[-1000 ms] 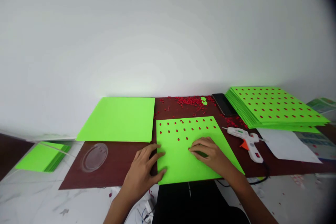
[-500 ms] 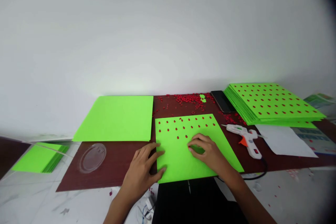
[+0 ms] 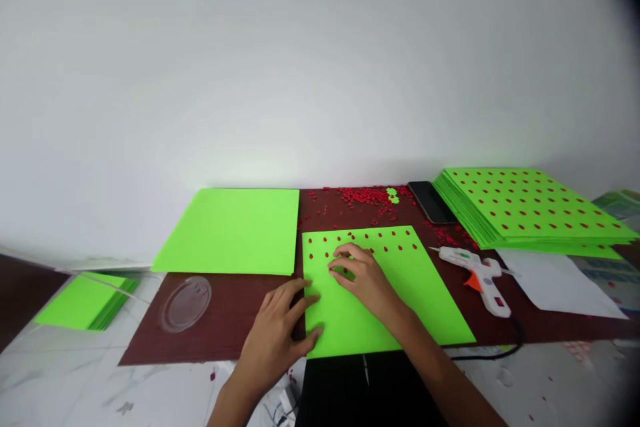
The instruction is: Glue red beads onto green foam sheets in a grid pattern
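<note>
A bright green sheet (image 3: 390,313) with rows of small red pieces across its upper part lies in the middle of the dark red board. At its left edge rests my left hand (image 3: 280,327), fingers spread, thumb and fingertips on the sheet and nothing held. Over the upper left part of the sheet, my right hand (image 3: 365,280) has its thumb and index finger curved close together near a red dot; whether a piece is between the fingertips is too small to tell. Loose red pieces (image 3: 367,196) are scattered behind the sheet, beside two small green flower shapes (image 3: 393,196).
Plain green sheets (image 3: 230,233) lie at the left, behind a clear plastic lid (image 3: 187,305). At the right are a dotted green stack (image 3: 535,203), a black phone (image 3: 433,202), a white glue gun (image 3: 483,277) and white paper (image 3: 560,280). Another green stack (image 3: 83,300) sits far left.
My right hand has moved left and a little up over the sheet, now covering some red dots. My left hand stays at the sheet's left edge. The whole view has shifted slightly.
</note>
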`<action>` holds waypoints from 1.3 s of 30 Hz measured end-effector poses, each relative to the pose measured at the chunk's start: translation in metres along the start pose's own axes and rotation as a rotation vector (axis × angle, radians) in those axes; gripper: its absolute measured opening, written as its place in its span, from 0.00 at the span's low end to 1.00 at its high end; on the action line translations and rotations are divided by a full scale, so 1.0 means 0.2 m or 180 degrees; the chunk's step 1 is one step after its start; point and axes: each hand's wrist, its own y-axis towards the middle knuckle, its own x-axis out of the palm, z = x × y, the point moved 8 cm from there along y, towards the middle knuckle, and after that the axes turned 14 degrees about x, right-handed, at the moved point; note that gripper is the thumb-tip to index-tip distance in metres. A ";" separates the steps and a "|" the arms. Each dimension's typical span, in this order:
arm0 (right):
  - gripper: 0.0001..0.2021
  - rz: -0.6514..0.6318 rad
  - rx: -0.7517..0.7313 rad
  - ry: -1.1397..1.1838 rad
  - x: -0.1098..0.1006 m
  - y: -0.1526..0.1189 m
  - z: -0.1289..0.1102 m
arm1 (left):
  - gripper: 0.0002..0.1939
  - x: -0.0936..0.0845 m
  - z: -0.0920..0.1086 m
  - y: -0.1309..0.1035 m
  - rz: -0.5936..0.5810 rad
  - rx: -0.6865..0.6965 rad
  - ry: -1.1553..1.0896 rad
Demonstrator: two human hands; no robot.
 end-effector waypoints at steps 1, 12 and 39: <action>0.06 0.0008 0.0032 0.0027 -0.02 0.00 0.02 | 0.24 0.00 0.00 0.00 0.0004 -0.0001 -0.0006; 0.15 0.0229 0.0657 -0.0422 -0.32 0.18 0.46 | 0.23 0.00 -0.01 0.00 0.0060 0.0003 -0.0029; 0.04 -0.0573 -0.0095 0.0246 -0.01 -0.25 0.07 | 0.22 0.00 0.00 0.00 0.0027 -0.0007 -0.0042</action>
